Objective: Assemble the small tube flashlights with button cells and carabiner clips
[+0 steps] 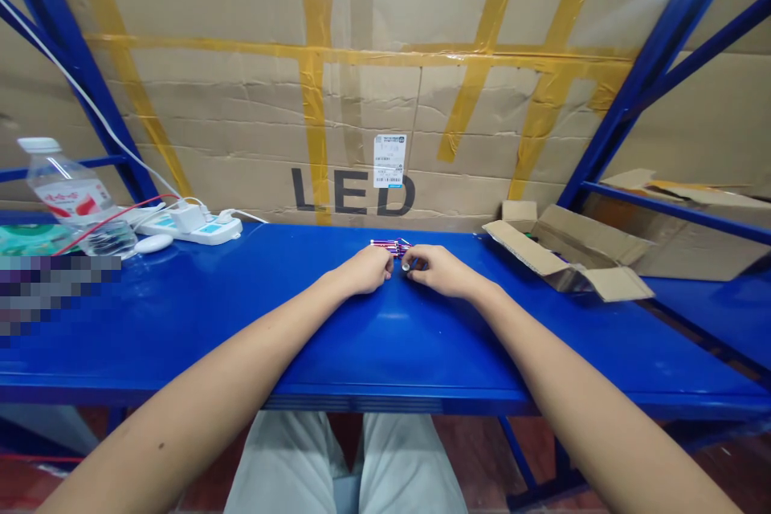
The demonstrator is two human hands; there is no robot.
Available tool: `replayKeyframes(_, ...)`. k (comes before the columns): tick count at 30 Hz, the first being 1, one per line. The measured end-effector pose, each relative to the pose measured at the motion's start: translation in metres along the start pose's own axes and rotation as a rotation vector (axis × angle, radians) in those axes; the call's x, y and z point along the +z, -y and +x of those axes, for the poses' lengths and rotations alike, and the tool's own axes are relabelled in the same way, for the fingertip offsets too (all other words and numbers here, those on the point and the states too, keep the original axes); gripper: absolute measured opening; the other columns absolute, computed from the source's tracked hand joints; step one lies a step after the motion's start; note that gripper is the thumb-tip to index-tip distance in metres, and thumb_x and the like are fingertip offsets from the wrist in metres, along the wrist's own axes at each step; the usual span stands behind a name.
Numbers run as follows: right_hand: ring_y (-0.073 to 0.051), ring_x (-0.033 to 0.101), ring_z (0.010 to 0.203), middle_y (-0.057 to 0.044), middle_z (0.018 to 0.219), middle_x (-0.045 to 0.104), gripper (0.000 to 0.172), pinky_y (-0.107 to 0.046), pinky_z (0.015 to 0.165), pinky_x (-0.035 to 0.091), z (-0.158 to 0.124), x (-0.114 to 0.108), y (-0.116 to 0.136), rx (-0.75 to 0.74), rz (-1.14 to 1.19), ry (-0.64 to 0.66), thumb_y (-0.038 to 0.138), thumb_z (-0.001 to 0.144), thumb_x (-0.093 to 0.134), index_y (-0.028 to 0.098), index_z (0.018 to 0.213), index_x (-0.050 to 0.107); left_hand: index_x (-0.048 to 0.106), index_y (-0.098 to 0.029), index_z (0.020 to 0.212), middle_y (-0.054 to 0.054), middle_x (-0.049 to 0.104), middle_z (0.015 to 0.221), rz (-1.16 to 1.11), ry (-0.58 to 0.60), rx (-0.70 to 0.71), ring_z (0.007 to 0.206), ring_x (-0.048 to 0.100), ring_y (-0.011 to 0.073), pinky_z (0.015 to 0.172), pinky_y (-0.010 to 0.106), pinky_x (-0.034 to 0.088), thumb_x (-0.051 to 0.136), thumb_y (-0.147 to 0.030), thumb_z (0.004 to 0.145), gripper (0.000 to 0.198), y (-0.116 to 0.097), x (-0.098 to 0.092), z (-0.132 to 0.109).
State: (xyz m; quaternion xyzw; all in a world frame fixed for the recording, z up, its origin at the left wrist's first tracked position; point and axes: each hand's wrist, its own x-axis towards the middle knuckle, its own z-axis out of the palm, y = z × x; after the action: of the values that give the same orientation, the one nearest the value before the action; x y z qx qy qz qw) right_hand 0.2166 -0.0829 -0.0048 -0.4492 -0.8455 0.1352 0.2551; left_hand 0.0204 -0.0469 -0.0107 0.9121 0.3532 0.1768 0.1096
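We have shiny purple sticks (383, 245) on the blue worktop (391, 345), just beyond our curled left hand (370, 267), whose grip we cannot tell, and our right hand (442, 269), pinched on a small silver-ended piece (405, 267), with a power strip (214, 234) farther left and an open box (525, 247) right.

We see lots of light; some peeks over the big cardboard (246, 112); the blue table (394, 349) shines in the middle; the sides look stretched; the top right is blurry; blocky squares (51, 289) hide some of the left.
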Motion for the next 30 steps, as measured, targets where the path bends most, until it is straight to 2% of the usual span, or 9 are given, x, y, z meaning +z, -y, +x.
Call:
replayKeyframes(4,-0.017,0.059,0.080,-0.003,0.089,0.067,0.018,-0.027,0.073,0.042,0.000,0.000,-0.001,0.014,-0.009,0.000,0.008,0.075,0.056,0.017,0.089,0.064,0.057,-0.018,0.065,0.001,0.064,0.066,-0.042,0.040,-0.012,0.063,0.060,0.0176,0.057,0.027,0.041,0.057,-0.004,0.074,0.017,-0.002,-0.006,0.001)
replayKeyframes(7,-0.017,0.059,0.081,-0.004,0.091,0.067,0.017,-0.028,0.075,0.042,-0.001,-0.001,-0.001,0.012,-0.029,-0.003,0.009,0.076,0.056,0.017,0.090,0.064,0.054,-0.018,0.068,0.002,0.063,0.069,0.049,0.024,0.042,0.069,0.059,0.0188,0.063,0.028,0.043,0.054,-0.003,0.075,0.016,-0.002,-0.005,-0.002)
replayKeyframes(10,-0.018,0.059,0.081,-0.005,0.091,0.068,0.015,-0.028,0.074,0.041,-0.002,-0.002,0.001,0.012,-0.050,-0.009,0.010,0.077,0.056,0.016,0.089,0.063,0.054,-0.017,0.078,0.007,0.061,0.081,0.143,-0.123,0.122,0.079,0.058,0.0217,0.072,0.033,0.045,0.051,-0.007,0.082,0.012,-0.003,-0.003,-0.006)
replayKeyframes(13,-0.018,0.058,0.079,-0.005,0.089,0.068,0.016,-0.028,0.072,0.041,-0.002,-0.002,0.006,0.035,-0.022,-0.008,0.011,0.078,0.056,0.015,0.091,0.064,0.053,-0.017,0.089,0.009,0.059,0.094,0.069,-0.284,0.178,0.088,0.057,0.0219,0.078,0.035,0.046,0.046,-0.010,0.090,0.010,-0.008,-0.004,-0.010)
replayKeyframes(15,-0.017,0.058,0.078,-0.005,0.087,0.069,0.017,-0.027,0.071,0.041,-0.003,-0.003,0.009,0.032,0.012,-0.007,0.011,0.078,0.056,0.015,0.092,0.064,0.052,-0.017,0.090,0.008,0.057,0.097,-0.008,-0.319,0.227,0.091,0.056,0.0205,0.082,0.034,0.046,0.046,-0.010,0.091,0.010,-0.012,-0.005,-0.012)
replayKeyframes(23,-0.016,0.058,0.071,-0.001,0.078,0.066,0.016,-0.027,0.068,0.043,-0.003,-0.003,0.012,0.004,0.148,-0.028,0.011,0.076,0.053,0.016,0.087,0.062,0.053,-0.018,0.089,0.005,0.055,0.094,-0.112,-0.349,0.293,0.088,0.055,0.0171,0.082,0.033,0.047,0.047,-0.008,0.090,0.011,-0.021,-0.004,-0.012)
replayKeyframes(30,-0.014,0.055,0.071,-0.002,0.079,0.064,0.015,-0.026,0.069,0.040,-0.003,-0.004,0.011,-0.020,0.114,-0.027,0.007,0.073,0.051,0.017,0.080,0.060,0.059,-0.017,0.085,0.004,0.057,0.092,-0.108,-0.238,0.280,0.088,0.057,0.0174,0.082,0.033,0.047,0.053,-0.010,0.087,0.010,-0.019,-0.007,-0.014)
